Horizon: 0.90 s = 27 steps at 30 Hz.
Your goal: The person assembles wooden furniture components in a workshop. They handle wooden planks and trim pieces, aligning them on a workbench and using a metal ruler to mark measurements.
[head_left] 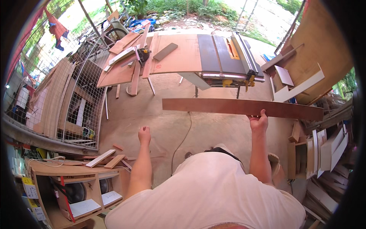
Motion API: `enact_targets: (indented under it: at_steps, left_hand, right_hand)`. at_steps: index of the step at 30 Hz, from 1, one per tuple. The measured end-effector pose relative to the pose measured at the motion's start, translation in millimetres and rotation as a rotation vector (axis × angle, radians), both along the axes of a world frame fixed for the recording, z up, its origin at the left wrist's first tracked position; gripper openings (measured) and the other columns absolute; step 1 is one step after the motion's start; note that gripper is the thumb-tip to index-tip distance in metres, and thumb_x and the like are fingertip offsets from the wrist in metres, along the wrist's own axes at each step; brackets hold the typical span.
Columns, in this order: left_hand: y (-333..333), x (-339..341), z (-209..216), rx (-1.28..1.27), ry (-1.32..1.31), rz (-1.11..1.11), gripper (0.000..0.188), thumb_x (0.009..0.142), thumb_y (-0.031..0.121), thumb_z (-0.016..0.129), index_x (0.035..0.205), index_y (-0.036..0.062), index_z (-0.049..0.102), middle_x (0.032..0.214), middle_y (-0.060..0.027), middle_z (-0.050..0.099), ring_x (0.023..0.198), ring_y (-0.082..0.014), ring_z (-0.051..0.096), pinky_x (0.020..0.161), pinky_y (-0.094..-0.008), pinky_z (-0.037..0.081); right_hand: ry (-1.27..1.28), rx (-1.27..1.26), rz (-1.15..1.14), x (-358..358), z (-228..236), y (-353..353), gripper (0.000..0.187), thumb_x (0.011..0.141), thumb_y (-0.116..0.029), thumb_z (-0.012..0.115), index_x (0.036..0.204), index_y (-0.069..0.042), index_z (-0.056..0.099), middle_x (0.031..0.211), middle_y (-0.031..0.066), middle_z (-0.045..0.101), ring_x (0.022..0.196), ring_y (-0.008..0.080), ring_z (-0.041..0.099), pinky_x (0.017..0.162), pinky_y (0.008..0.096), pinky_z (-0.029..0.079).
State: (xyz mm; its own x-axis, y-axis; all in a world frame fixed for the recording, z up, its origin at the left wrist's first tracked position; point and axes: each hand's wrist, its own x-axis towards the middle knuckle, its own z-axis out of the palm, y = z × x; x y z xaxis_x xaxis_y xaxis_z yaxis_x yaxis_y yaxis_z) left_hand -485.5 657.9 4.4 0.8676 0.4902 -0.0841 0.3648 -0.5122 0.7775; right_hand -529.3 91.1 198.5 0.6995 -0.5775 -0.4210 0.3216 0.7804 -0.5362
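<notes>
A long, narrow reddish-brown wooden board (213,105) is held up level across the space in front of me. My right hand (259,122) grips its lower edge, right of its middle, with the thumb over the near face and the other fingers partly hidden. My left hand (144,134) is out to the left, closed in a loose fist, apart from the board, with nothing showing in it. Beyond the board stands a table saw (219,57) with a dark top, a yellow insert and a metal fence. A plywood worktop (179,63) adjoins it on the left.
A circular saw (143,56) and wood strips lie on the worktop's left part. A cable (186,135) runs over the floor. Wire mesh panels (82,103) stand at left, a wooden cabinet (65,191) at lower left. Stacked boards (324,149) line the right side.
</notes>
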Motion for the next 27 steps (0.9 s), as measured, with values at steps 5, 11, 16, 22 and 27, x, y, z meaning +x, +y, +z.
enact_targets:
  at_steps: [5, 11, 16, 22, 27]
  left_hand:
    - [-26, 85, 34, 0.063, -0.012, -0.003, 0.026, 0.089, 0.028, 0.064, 0.097, 0.0039, 0.071, 0.091, -0.0153, 0.072, 0.085, -0.0304, 0.069, 0.077, -0.0402, 0.053]
    - [-50, 231, 48, 0.175, -0.121, 0.011, 0.024, 0.089, 0.026, 0.064, 0.097, 0.0052, 0.071, 0.093, -0.0158, 0.072, 0.087, -0.0322, 0.069, 0.078, -0.0427, 0.053]
    - [-45, 339, 52, 0.329, -0.184, -0.068, 0.023, 0.088, 0.024, 0.065, 0.097, 0.0052, 0.073, 0.093, -0.0188, 0.071, 0.088, -0.0347, 0.069, 0.078, -0.0445, 0.053]
    - [-72, 436, 53, 0.492, -0.223, -0.334, 0.025, 0.087, 0.025, 0.069, 0.100, 0.0039, 0.071, 0.100, -0.0181, 0.070, 0.092, -0.0352, 0.068, 0.081, -0.0429, 0.052]
    - [-93, 540, 48, 0.655, -0.162, -0.570, 0.033, 0.085, 0.026, 0.072, 0.112, 0.0065, 0.069, 0.119, -0.0175, 0.065, 0.105, -0.0301, 0.065, 0.091, -0.0401, 0.050]
  right_hand:
    - [0.067, 0.009, -0.042, 100, -17, -13, 0.032, 0.105, -0.023, 0.045, 0.137, -0.016, 0.043, 0.137, 0.0079, 0.048, 0.126, 0.0316, 0.050, 0.102, 0.0720, 0.038]
    - [0.011, 0.049, 0.033, 214, -66, -27, 0.034, 0.104, -0.022, 0.048, 0.137, -0.018, 0.043, 0.136, 0.0088, 0.048, 0.124, 0.0325, 0.050, 0.101, 0.0725, 0.038]
    - [0.062, 0.051, 0.122, 323, -105, 11, 0.029, 0.102, -0.019, 0.050, 0.131, -0.019, 0.046, 0.134, 0.0118, 0.048, 0.123, 0.0356, 0.050, 0.096, 0.0717, 0.042]
    - [0.122, 0.178, 0.131, 412, -164, 31, 0.035, 0.101, -0.011, 0.052, 0.134, -0.016, 0.040, 0.129, 0.0105, 0.052, 0.115, 0.0345, 0.056, 0.088, 0.0713, 0.046]
    - [0.130, 0.198, 0.153, 451, -180, 53, 0.043, 0.101, -0.011, 0.052, 0.140, -0.013, 0.036, 0.138, 0.0097, 0.047, 0.121, 0.0359, 0.055, 0.095, 0.0694, 0.045]
